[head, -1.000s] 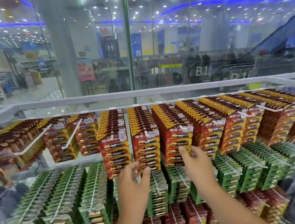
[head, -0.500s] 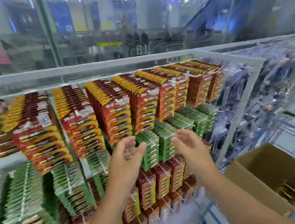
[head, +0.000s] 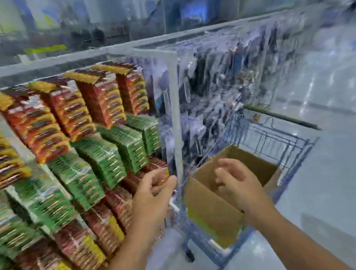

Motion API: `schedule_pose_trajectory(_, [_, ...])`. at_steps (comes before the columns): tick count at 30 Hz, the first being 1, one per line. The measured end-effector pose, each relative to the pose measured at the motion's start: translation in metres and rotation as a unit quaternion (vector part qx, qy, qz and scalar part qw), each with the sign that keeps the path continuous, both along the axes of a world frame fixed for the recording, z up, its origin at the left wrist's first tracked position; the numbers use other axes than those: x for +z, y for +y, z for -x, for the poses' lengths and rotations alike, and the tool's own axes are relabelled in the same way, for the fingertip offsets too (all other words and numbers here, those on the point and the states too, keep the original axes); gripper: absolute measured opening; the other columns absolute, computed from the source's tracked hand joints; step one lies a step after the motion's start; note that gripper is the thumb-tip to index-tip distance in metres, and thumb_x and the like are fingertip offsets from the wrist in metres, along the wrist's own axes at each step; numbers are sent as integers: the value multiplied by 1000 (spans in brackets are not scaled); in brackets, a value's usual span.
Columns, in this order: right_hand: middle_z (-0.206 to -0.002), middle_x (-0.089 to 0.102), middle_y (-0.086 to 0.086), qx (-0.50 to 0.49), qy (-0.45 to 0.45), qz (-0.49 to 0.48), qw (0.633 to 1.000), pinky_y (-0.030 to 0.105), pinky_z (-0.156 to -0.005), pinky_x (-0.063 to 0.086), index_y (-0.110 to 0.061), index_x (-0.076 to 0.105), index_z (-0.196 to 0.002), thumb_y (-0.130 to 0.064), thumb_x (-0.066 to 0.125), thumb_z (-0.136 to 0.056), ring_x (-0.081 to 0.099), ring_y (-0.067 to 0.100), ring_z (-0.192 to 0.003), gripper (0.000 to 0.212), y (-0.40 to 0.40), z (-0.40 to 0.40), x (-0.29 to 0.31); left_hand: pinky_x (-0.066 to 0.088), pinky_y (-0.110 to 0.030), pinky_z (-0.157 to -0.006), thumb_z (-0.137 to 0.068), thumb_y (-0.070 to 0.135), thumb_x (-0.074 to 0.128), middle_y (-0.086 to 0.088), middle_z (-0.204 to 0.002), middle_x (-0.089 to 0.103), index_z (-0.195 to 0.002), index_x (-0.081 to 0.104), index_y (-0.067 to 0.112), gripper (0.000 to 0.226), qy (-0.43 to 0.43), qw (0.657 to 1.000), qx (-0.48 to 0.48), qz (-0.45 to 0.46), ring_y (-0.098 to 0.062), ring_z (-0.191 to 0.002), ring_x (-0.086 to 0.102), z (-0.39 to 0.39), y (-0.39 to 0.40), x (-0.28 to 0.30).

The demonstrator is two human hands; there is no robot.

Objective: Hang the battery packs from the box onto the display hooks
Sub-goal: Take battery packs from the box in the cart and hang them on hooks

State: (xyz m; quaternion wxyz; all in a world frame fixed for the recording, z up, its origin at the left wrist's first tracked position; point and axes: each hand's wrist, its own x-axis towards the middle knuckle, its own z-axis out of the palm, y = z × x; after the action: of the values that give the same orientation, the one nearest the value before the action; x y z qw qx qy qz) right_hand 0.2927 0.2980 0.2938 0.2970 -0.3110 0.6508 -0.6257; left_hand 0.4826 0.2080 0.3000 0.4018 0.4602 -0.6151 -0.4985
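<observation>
At the right end of the display rack (head: 174, 104), where its white corner post marks the edge of the battery section, your two hands sit in mid-air between the rack and the box (head: 209, 206). Your left hand (head: 152, 196) hovers just in front of the lowest red packs beside the post, fingers loosely curled; motion blur prevents you from telling whether anything small is pinched at the fingertips. Your right hand (head: 237, 183) is over the near side of the open cardboard box, fingers relaxed and bent, holding nothing visible. The box stands in a blue wire cart (head: 270, 137) just right of the post, its open top facing you; its contents are hidden behind your right hand and the near wall. On the rack, battery packs hang in three tiers: red-and-yellow packs (head: 67, 109) at the top, green packs (head: 108, 156) in the middle, darker red packs (head: 103, 227) at the bottom, each row projecting toward you. Beyond the post hangs a blurred row of clear-wrapped goods (head: 233, 79). Open room lies to the right and below: pale floor (head: 343, 171) spreads past the cart, and a narrow gap separates the cart's near edge from the rack base.
</observation>
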Motion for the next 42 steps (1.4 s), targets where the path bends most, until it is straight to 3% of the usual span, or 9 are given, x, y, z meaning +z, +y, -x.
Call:
schedule_pose_trajectory(3, [-99,69,8,-15,-2,-20,1000,39,-81,54,-22,70,-112,-14,69,-100,65,19,-86,15,34,93,-11,51,-12,-77,-95,27,74,12,-110,70,-109,66,33,17,5,1000,-11,-23,0,-96,67,83,21,-20])
schedule_pose_trajectory(8, [-102,71,5,-22,3,-78,997,34,-75,54,-27,71,-114,-22,70,-98,71,22,-88,17,58,202,-28,56,-39,-81,-93,34,77,12,-112,72,-104,68,40,16,-9,997,7,-80,-18,-95,69,173,34,-48])
schedule_pose_trajectory(11, [-104,75,3,-17,5,-93,995,45,-85,61,-31,74,-110,-25,72,-97,73,27,-99,14,46,246,-40,51,-34,-78,-94,33,75,6,-114,70,-108,69,36,16,-11,995,21,-93,-18,-91,66,206,25,-64])
schedule_pose_trajectory(18, [-104,70,10,30,18,-155,987,36,-86,59,-32,74,-110,-26,72,-97,70,23,-96,14,-3,293,-77,51,-27,-83,-96,40,71,14,-115,66,-116,66,35,21,-54,989,3,-137,-4,-104,64,259,-27,-105])
schedule_pose_trajectory(21, [-101,71,4,52,22,-190,980,24,-75,51,-31,73,-111,-28,72,-97,67,14,-91,14,-25,308,-96,47,-20,-75,-96,38,71,16,-112,65,-113,65,34,18,-57,986,7,-156,2,-96,61,284,-53,-125])
schedule_pose_trajectory(30, [-101,73,2,157,39,-273,948,30,-86,56,-29,72,-112,-26,72,-97,69,12,-96,15,-105,371,-143,43,-6,-57,-100,36,67,20,-102,59,-115,65,29,17,-92,969,96,-206,2,-90,60,333,-95,-178])
schedule_pose_trajectory(34, [-105,71,6,268,65,-309,910,36,-92,57,-29,71,-111,-26,72,-97,68,13,-96,14,-149,406,-186,50,-17,-79,-100,38,66,17,-109,65,-119,66,28,21,-96,947,176,-250,-7,-101,65,364,-103,-213])
schedule_pose_trajectory(37, [-100,69,0,372,88,-345,857,15,-81,49,-29,70,-111,-28,72,-97,63,-2,-87,14,-179,432,-227,39,-1,-64,-102,35,64,13,-110,64,-123,64,24,23,-126,927,225,-274,6,-89,57,393,-106,-240])
schedule_pose_trajectory(42, [-96,64,-10,525,152,-393,740,7,-74,42,-28,65,-113,-32,71,-97,60,2,-86,17,-219,445,-307,49,-21,-75,-104,40,59,13,-114,63,-122,61,29,21,-174,877,296,-336,4,-85,55,419,-118,-302])
